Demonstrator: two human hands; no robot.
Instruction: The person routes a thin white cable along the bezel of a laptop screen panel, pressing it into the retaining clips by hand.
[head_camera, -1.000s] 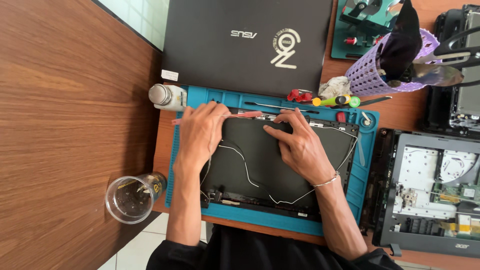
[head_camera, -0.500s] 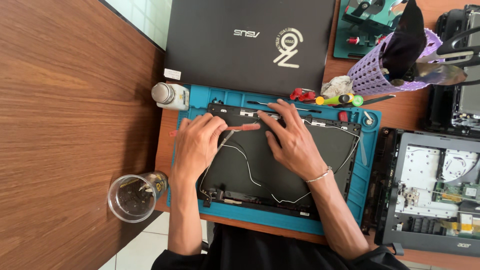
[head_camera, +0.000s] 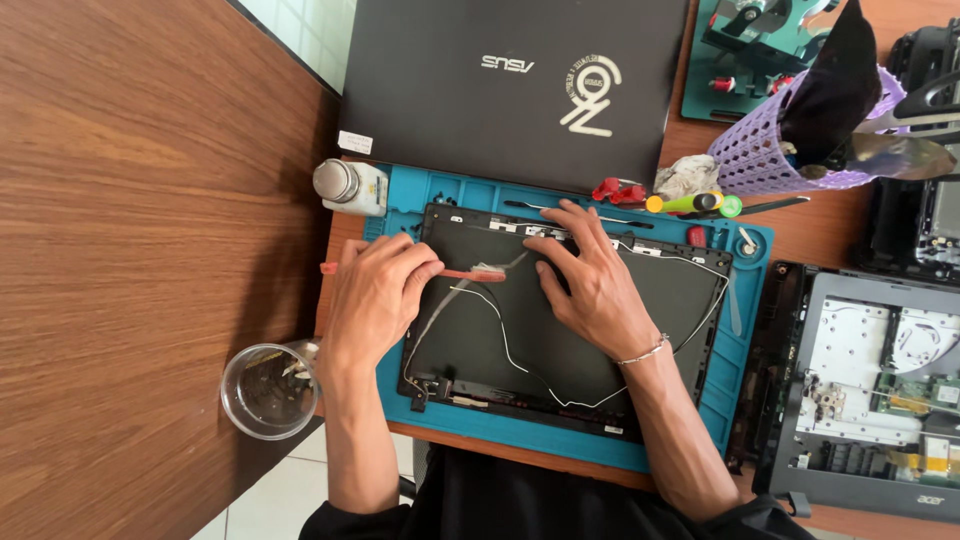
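Seen from above, at a repair worktop: left hand (head_camera: 375, 295) pinching thin red-orange plastic pry tool (head_camera: 470, 274) btwn thumb and fingers, tip laid flat across black laptop lid shell (head_camera: 600, 330), probably to get under something near its top edge. Right hand (head_camera: 590, 280) spread, fingertips pressed on shell near hinge strip, holding nothing, apparently steadying the panel against the prying. Shell lying inside-up in middle of teal silicone repair mat (head_camera: 740, 380), matte w/ thin white and grey antenna wires (head_camera: 505, 340) looping loose over it. Mat soft, w/ moulded compartments along rim, likely there to stop slipping and catch small parts.

Just beyond mat: closed black laptop (head_camera: 500, 90), smooth lid. At mat's upper left corner, small white bottle w/ grey cap (head_camera: 348, 187), on its side. Clear round glass cup (head_camera: 270, 388) near left elbow, at worktop edge. To the right: screwdrivers w/ yellow and green handles (head_camera: 690, 203), lilac woven plastic basket (head_camera: 770, 150), opened laptop base (head_camera: 880, 380) w/ bare boards and metal showing. Worktop (head_camera: 130, 250) dark wood grain, glossy.
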